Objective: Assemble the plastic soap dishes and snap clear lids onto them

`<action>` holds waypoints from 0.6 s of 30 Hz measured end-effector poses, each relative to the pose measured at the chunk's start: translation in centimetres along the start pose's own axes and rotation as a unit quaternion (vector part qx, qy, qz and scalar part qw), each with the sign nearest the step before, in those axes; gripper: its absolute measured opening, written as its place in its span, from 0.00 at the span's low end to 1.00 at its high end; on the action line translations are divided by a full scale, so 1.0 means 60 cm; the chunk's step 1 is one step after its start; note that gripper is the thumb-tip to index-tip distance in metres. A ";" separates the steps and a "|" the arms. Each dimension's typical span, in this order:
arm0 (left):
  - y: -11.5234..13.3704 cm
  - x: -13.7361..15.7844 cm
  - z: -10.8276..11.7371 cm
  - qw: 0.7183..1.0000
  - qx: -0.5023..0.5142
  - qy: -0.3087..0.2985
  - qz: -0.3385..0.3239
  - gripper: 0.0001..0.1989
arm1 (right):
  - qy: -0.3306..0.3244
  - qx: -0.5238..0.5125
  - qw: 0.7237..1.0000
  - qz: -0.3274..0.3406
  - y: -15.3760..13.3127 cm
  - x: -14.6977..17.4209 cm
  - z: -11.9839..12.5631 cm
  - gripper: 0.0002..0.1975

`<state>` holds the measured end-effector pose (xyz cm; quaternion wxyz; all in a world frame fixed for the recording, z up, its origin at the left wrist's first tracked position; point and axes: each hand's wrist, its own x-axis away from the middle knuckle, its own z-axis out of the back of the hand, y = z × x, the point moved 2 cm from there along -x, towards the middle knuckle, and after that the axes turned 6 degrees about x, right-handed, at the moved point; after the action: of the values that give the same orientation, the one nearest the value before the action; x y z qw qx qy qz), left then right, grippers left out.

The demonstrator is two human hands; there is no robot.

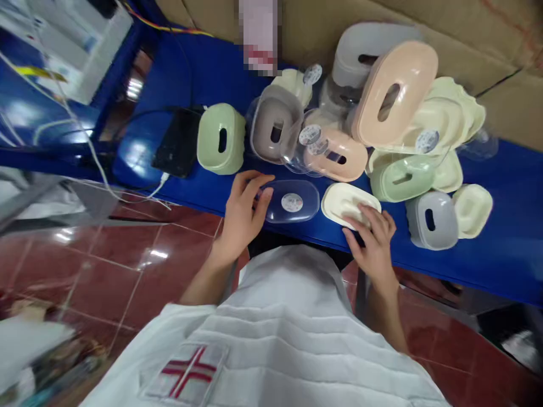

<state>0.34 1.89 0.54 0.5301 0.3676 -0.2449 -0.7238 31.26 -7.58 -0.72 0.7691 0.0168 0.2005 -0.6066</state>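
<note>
My left hand (246, 210) has its curled fingers and thumb at the left end of a clear oval plastic lid (275, 212), which bears a round sticker. To the right of that lid, a cream oval plastic tray (337, 203) with a raised middle is at the table's front edge. The fingers of my right hand (374, 240) press on its right part, with the thumb at the near rim. A grey box with a slot (443, 226) and another cream piece (473, 212) are just right of my right hand.
Behind my hands, peach box (396, 85), grey-brown box (275, 116) and light green box (405, 175) crowd the blue table (504, 249). A green box (220, 135) stands left, beside a black device (178, 144) with a white cable. Cardboard (458, 34) lines the back.
</note>
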 end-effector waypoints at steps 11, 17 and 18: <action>-0.017 0.037 -0.004 0.961 -0.128 -0.140 -0.202 0.24 | 0.008 -0.013 1.000 0.007 0.012 -0.002 0.005 0.20; -0.018 0.029 0.002 0.952 -0.146 -0.135 -0.233 0.21 | -0.008 -0.055 0.998 -0.002 0.008 -0.012 0.006 0.28; -0.020 0.028 0.003 0.954 -0.143 -0.130 -0.230 0.21 | -0.012 -0.069 0.998 -0.001 0.005 -0.013 0.005 0.30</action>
<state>-0.79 0.68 -0.69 0.3595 0.2369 -0.1144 -0.8953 31.45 -6.87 -0.26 0.7700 -0.0439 0.2327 -0.5925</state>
